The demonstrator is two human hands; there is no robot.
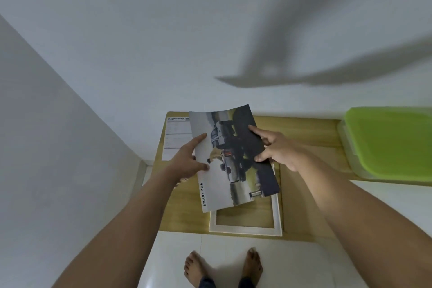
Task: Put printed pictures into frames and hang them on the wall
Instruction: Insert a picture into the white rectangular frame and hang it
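Observation:
A printed picture (pixel 230 159) of trucks, with the words SMART CAB along one edge, hangs in the air over a low wooden table (pixel 311 138). My left hand (pixel 187 159) pinches its left edge, thumb on top. My right hand (pixel 278 147) grips its right edge with thumb and forefinger over the dark part. Below the picture a white picture frame (pixel 245 229) lies flat at the table's front edge, its upper part hidden by the print. A second printed sheet (pixel 175 138) headed SPECIFICATION lies on the table at the back left.
A clear box with a green lid (pixel 388 142) stands on the table at the right. White walls meet in a corner at the left, behind the table. My bare feet (pixel 224 266) stand on white floor tiles in front of the table.

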